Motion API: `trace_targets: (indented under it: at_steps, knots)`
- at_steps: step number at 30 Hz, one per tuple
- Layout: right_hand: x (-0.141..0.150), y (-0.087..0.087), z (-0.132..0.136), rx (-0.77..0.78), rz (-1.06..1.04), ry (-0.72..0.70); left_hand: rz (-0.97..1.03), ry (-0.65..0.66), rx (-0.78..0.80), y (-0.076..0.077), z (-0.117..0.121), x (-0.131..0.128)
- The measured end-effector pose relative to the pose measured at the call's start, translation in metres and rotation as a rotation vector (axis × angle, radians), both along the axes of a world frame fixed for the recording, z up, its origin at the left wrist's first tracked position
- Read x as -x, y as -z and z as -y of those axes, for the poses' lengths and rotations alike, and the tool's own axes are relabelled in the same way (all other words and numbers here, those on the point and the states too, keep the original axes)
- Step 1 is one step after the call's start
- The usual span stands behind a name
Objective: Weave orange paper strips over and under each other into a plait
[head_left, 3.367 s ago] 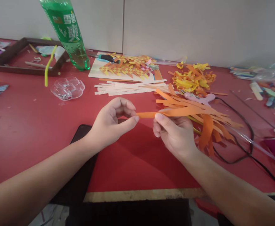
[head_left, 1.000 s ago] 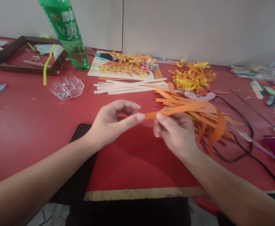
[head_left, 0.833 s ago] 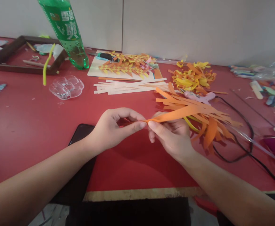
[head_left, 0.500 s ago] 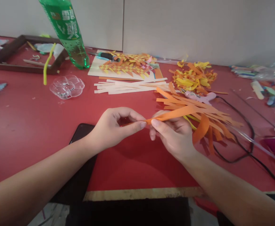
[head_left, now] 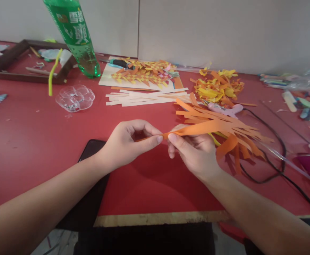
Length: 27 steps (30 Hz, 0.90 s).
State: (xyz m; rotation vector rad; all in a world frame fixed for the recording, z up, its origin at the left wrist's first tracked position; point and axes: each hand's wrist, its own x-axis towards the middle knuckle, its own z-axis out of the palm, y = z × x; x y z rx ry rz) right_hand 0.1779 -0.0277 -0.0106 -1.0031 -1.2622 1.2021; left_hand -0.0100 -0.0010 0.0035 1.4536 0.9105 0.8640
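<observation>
An orange paper strip (head_left: 202, 127) runs between my two hands, above the table. My left hand (head_left: 130, 141) pinches its left part between thumb and fingers, with a bit of orange showing inside the palm. Close beside it, my right hand (head_left: 193, 148) pinches the same strip; there it looks folded narrow. Past my right hand the strip widens and its tail curls down. Behind and right of that hand lies a loose pile of orange strips (head_left: 234, 122). Beyond the hands is a row of pale strips (head_left: 146, 98).
A green soda bottle (head_left: 79, 42) stands near a dark wooden frame (head_left: 0, 75). A clear flower-shaped dish (head_left: 75, 98) lies left. Woven orange-yellow pieces (head_left: 144, 76), paper scraps (head_left: 218, 88) and a pink glue gun (head_left: 226, 109) with a black cord lie behind. A black phone (head_left: 91, 187) is under my left forearm.
My hands have come closer together on the orange strip and sit slightly lower than about three seconds ago. The strip's tail has swung about. In the last half second little has changed.
</observation>
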Motion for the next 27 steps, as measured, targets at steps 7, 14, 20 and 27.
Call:
trace_targets:
  at_steps: [7, 14, 20, 27]
  knots:
    - [0.002, -0.009, 0.0, -0.032, 0.088, -0.03, -0.105, 0.026, -0.128, 0.0, 0.001, 0.001]
    - [0.003, -0.006, 0.0, -0.004, 0.061, -0.073, -0.185, 0.066, -0.209, -0.003, 0.003, 0.002]
    - [-0.001, 0.007, 0.001, 0.013, -0.093, 0.009, -0.161, 0.061, -0.094, -0.004, 0.002, 0.0]
    - [0.002, 0.002, 0.003, 0.027, -0.043, 0.032, -0.242, 0.063, -0.194, -0.006, 0.003, 0.0]
